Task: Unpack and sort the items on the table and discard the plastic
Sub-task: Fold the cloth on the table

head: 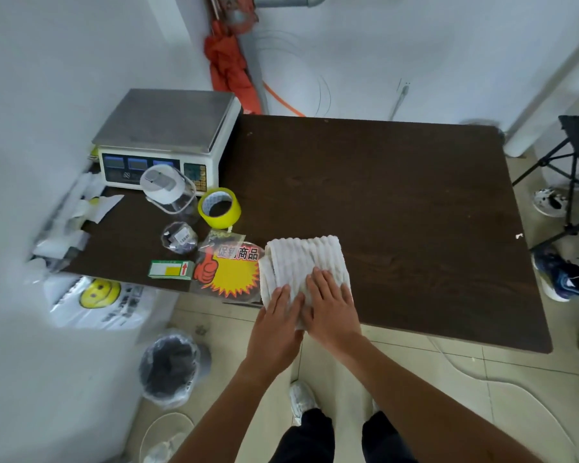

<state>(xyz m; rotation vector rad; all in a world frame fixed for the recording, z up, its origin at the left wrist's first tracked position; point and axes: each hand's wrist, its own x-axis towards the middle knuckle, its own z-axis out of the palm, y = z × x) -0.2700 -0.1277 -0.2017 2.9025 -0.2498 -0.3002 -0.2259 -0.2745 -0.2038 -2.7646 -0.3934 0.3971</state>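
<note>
Currently, the left hand [278, 315] and right hand [331, 302] are lying flat, side by side, on a folded white ribbed cloth [303, 259]. The fingers [328, 279] of both hands are resting straight and slightly spread on the fabric, gripping nothing. The cloth is sitting at the near edge of the dark table [398, 202]. Just left of it, meeting its edge, a clear-wrapped promo sign [229, 270] with a red thumbs-up and yellow starburst is lying flat. A green label pack [171, 269] is sitting beside the sign. Behind these are sitting a small clear bag [179, 237] holding what may be dark pieces (too blurred to tell), a yellow tape roll [219, 207], a clear jar [168, 188] with a white lid, and a weighing scale [168, 135]. A plastic-lined bin [169, 365] is standing on the floor below the table edge.
</note>
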